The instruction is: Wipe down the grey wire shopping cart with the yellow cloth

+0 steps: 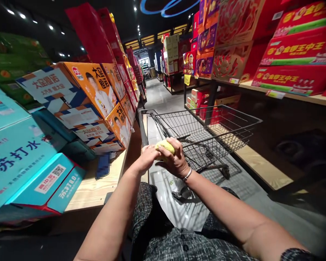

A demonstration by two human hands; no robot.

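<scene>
A wire shopping cart [206,127] stands in the aisle just ahead of me, its basket bare. My right hand [175,161] is closed around a yellow cloth [165,146] pressed against the cart's near rail; a bracelet sits on that wrist. My left hand [148,156] is curled shut right beside it, touching the cloth and the cart's handle end. What the left fingers grip is hidden.
Stacked orange and blue cartons [97,94] and teal cartons [21,159] fill a low wooden platform [97,188] on the left. Red gift boxes [299,54] line the right shelf [288,95]. The tiled aisle [160,96] runs ahead between them.
</scene>
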